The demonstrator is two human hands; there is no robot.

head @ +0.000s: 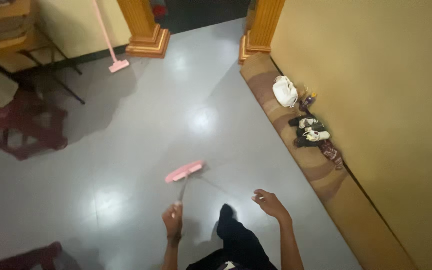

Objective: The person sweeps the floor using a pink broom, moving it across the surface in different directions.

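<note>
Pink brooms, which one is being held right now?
The pink broom at mid-floor, its handle gripped by the left hand. The other pink broom leans untouched against the far wall.

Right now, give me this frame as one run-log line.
left hand: grip shut on broom handle | broom head: pink, on grey floor | right hand: open, empty | second pink broom: leaning on wall

Glossy grey floor [141,125] reflecting light, yellow wall [376,75], two orange pillars [143,27], perhaps dark red chairs [21,125] left.
</note>
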